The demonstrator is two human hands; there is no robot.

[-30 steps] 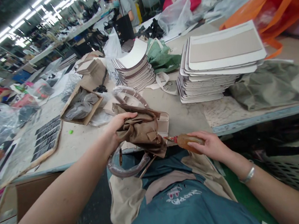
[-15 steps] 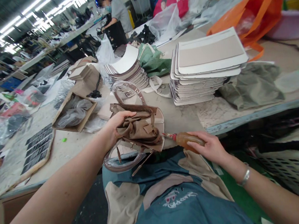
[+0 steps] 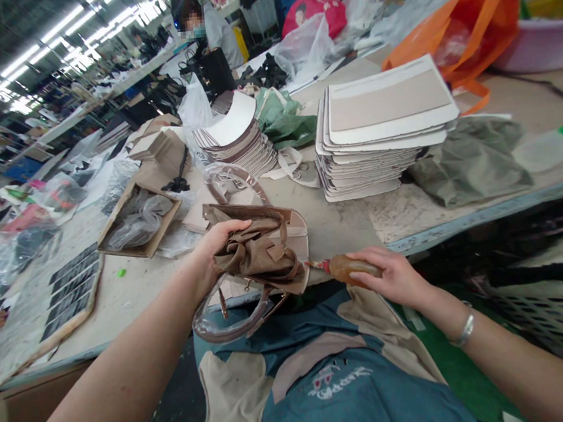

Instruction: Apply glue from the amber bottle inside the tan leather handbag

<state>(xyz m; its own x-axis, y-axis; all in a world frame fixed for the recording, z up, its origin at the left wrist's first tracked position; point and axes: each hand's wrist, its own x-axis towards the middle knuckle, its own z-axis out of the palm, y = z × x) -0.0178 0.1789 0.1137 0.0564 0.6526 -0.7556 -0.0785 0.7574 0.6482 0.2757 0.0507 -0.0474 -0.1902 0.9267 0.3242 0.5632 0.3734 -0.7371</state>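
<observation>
A brown handbag with its lining bunched up lies on its side at the table's front edge. My left hand grips its left part, thumb on top; the other fingers are hidden under the bag. One plastic-wrapped handle arches behind it and another hangs down in front. My right hand is wrapped round an amber squeeze bottle with a red neck. The bottle's narrow tip points left, at the bag's right edge; whether it touches there I cannot tell.
To the right stands a stack of pale panels, with curved pieces behind the bag. A cardboard box holding plastic sits left. Beyond are an orange bag and a co-worker. A white crate stands low right.
The handbag and my left hand sit slightly lower in view. The bottle has shifted a little left and down along with my right hand. Both grips are unchanged.
</observation>
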